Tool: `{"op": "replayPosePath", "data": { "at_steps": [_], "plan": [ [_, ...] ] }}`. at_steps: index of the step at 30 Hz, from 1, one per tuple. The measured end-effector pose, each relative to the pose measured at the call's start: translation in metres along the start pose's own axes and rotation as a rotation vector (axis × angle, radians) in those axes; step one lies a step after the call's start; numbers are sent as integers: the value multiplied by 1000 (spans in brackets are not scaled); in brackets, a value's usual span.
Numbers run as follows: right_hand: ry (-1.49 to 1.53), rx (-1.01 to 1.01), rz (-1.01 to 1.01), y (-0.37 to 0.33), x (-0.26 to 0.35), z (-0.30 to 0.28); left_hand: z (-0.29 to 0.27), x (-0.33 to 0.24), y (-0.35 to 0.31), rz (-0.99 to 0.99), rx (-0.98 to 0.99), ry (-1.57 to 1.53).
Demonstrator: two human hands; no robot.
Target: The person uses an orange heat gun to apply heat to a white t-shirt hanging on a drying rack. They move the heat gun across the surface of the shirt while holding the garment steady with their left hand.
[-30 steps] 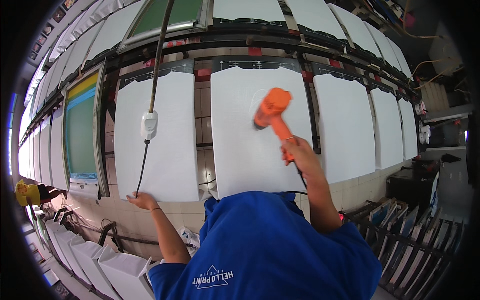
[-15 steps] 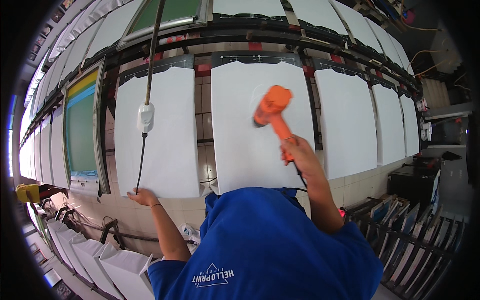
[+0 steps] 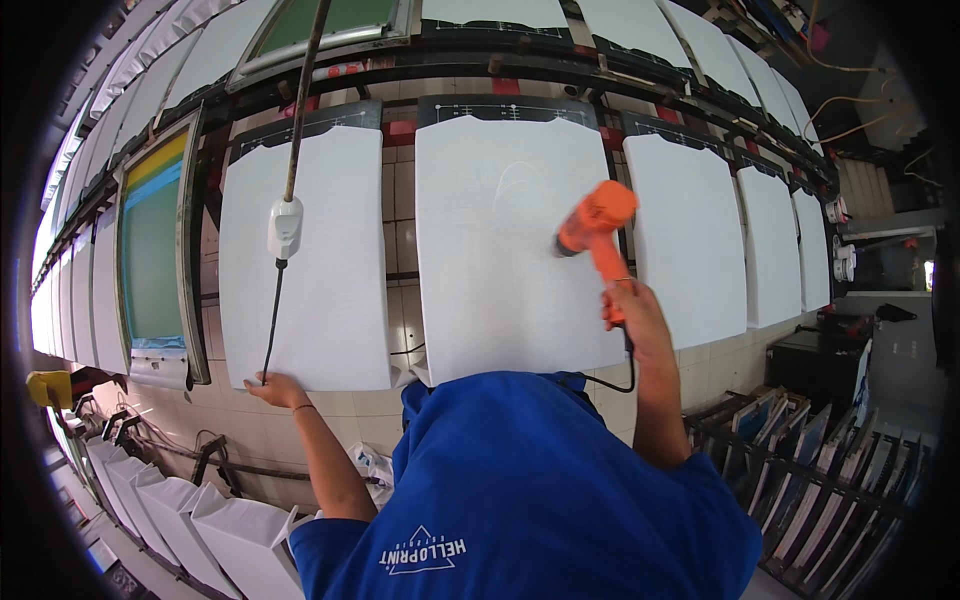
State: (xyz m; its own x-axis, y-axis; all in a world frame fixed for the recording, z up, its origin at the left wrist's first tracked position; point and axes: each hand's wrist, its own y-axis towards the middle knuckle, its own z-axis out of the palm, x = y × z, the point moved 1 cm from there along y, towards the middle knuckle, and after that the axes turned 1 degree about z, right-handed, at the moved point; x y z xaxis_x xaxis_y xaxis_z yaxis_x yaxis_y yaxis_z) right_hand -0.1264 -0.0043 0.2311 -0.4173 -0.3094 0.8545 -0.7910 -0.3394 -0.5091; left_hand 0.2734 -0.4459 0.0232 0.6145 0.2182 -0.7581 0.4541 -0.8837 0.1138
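Note:
My right hand is wrapped round the handle of an orange heat gun. Its dark nozzle points left and down over the right side of a white shirt spread flat on a black printing board in front of me. A faint curved mark shows near the top of that cloth. My left hand is closed on a black power cord at the near edge of the neighbouring white shirt. That cord runs up to a white socket hanging from a brown cable.
Left of the shirts stands a framed green printing screen, with another screen on the far row. More white-covered boards line both sides. Framed screens fill a rack at lower right; a yellow thing is at far left.
My right hand has moved the heat gun to the right and slightly nearer, from mid-shirt to its right edge. My left hand stays at the near edge of the left shirt with the cord.

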Motion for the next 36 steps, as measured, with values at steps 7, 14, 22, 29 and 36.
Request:
{"op": "replayPosePath", "data": {
  "at_steps": [7,14,22,29,36],
  "plan": [
    [88,-107,12,-12,8,-21,2,7,4,-2,-5,-14],
    [84,342,37,-12,11,73,4,8,6,-17,-3,-59],
    [10,418,86,-8,13,79,-3,-6,-2,-4,36,24],
    [58,35,39,-19,1,-34,-10,-24,-14,-69,57,121],
    [106,-1,62,-32,10,-33,-9,-25,-10,-60,88,210]
  ]
}}
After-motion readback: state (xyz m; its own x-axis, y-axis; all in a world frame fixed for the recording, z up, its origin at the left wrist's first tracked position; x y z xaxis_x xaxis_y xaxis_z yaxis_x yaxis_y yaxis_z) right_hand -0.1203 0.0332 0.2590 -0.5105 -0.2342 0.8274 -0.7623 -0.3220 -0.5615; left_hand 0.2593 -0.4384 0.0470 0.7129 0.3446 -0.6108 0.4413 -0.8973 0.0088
